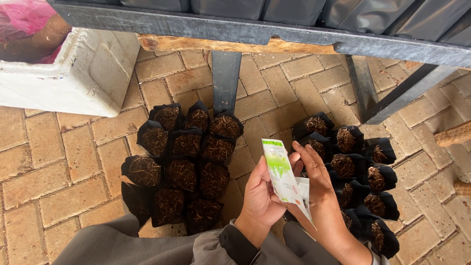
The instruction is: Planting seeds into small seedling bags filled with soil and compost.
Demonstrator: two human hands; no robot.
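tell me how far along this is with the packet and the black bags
Done: both clusters of black bags on the brick floor are filled with brown fibre. In hand: both hands, left and right, hold a small green-and-white packet. Left: nothing but fibre shows in any bag.

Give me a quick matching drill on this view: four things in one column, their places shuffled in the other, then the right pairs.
Things:
1. green and white packet
2. white foam box
3. left cluster of black grow bags
4. right cluster of black grow bags

Places:
A. top left, on the brick paving
B. beside the right hand
C. between the fingers of both hands, the left hand below it
D. in front of the bench's centre leg

Pairs: 1-C, 2-A, 3-D, 4-B
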